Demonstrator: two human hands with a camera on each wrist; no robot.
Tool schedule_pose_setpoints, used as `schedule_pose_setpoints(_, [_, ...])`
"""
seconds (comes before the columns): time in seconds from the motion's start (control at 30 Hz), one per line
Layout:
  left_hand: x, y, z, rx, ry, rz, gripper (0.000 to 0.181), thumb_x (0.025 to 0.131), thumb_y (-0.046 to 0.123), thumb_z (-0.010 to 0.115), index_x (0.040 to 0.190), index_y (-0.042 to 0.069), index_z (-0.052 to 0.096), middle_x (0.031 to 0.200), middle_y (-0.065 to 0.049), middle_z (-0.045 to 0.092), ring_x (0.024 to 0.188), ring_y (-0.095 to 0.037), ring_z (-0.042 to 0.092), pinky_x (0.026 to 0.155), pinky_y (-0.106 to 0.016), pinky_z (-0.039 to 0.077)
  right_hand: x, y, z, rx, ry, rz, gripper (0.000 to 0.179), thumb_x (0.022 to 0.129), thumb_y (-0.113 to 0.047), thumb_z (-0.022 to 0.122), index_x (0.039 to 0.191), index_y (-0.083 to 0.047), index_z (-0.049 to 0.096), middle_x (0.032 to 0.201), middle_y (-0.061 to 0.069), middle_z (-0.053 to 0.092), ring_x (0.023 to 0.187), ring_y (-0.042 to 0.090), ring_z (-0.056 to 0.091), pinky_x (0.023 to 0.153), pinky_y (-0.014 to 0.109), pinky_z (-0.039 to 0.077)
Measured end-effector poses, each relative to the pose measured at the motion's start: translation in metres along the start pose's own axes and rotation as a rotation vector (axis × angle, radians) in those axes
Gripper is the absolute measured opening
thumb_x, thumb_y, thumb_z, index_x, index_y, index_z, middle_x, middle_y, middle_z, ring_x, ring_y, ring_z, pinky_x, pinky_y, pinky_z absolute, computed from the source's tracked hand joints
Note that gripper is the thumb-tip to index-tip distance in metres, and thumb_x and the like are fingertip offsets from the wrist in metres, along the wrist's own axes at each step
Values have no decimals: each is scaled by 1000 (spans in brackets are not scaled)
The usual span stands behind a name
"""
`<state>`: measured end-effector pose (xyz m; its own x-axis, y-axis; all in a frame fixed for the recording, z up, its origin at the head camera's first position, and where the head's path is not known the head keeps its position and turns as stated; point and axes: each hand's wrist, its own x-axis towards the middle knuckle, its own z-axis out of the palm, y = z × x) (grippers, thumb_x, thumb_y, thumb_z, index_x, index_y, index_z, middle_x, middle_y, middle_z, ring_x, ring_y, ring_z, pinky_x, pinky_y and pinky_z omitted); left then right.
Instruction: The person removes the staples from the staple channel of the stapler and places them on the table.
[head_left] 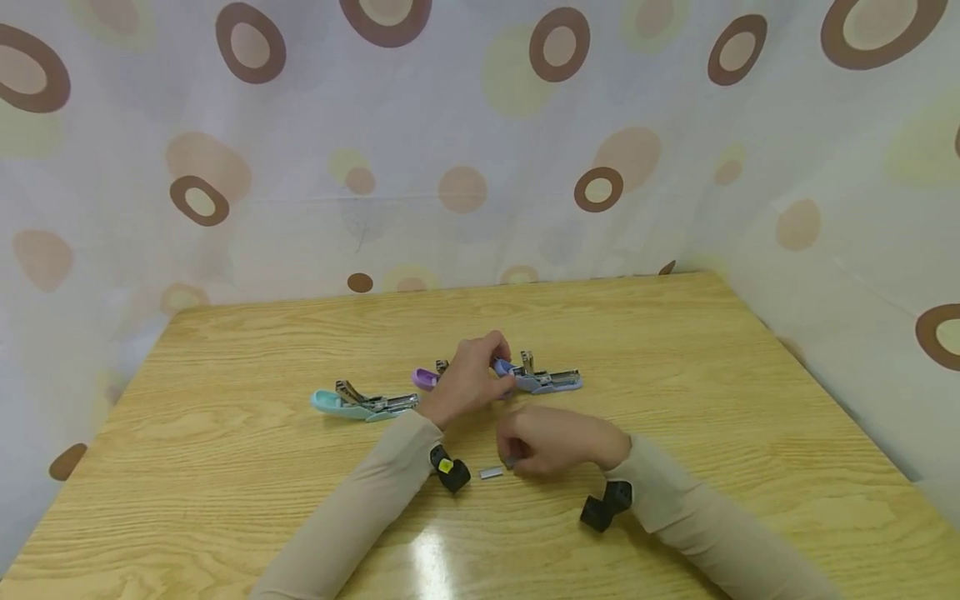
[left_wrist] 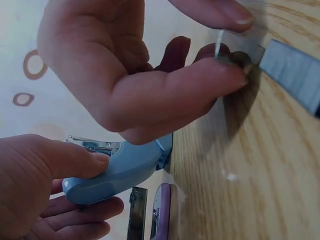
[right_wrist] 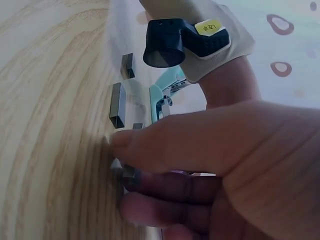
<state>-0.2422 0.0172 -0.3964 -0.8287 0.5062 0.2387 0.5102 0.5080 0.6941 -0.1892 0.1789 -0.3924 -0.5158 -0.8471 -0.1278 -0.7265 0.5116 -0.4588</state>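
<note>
In the head view my left hand (head_left: 468, 377) holds the raised cover end of an opened blue stapler (head_left: 553, 383). The left wrist view has its thumb lying along the rounded blue cover (left_wrist: 120, 172), fingers beneath. Closer to me, my right hand (head_left: 561, 440) is low over the table, pinching a small strip of staples (right_wrist: 129, 176) between thumb and fingers, which partly hide it. Just left of that hand a grey staple strip (head_left: 491, 472) lies on the wood. The right wrist view shows several such strips, one a longer staple strip (right_wrist: 118, 106).
An opened teal stapler (head_left: 360, 406) lies on the table to the left. Behind my left hand is a purple stapler (head_left: 425, 379), mostly covered. A patterned curtain (head_left: 465, 242) stands along the back and sides of the wooden table (head_left: 225, 500). Both wrists wear black cameras.
</note>
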Motion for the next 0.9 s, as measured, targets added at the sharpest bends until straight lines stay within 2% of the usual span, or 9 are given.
schedule_pose_setpoints(0.33, [1,1,-1,4,-29,-28,25,84,11,72,104,-1,63,95,-7,66,79,-14,56,68,-24,48,2,-1,5,-1,-18,15,14,80,-4,71,82,-12,59,75,-7,53,66,-1,43,63,14,39])
schedule_pose_setpoints(0.5, [1,2,-3,14,-29,-28,25,84,10,72,104,-2,63,95,-7,67,79,-14,57,68,-24,49,2,-2,2,-8,-11,19,13,81,-5,70,86,-11,60,77,-6,53,67,0,42,64,15,38])
schedule_pose_setpoints(0.7, [2,1,-3,8,-25,-41,24,84,10,72,104,-2,63,95,-7,67,81,-15,57,73,-26,51,-3,-2,-5,-14,55,-26,10,83,-5,67,91,-9,63,85,-3,58,77,6,48,72,19,44])
schedule_pose_setpoints(0.9, [3,3,0,42,-14,-27,24,84,9,72,103,-1,63,97,-9,67,82,-15,57,73,-25,51,-8,0,-14,54,96,-63,4,89,-7,64,90,-11,63,83,-6,60,74,3,50,68,18,45])
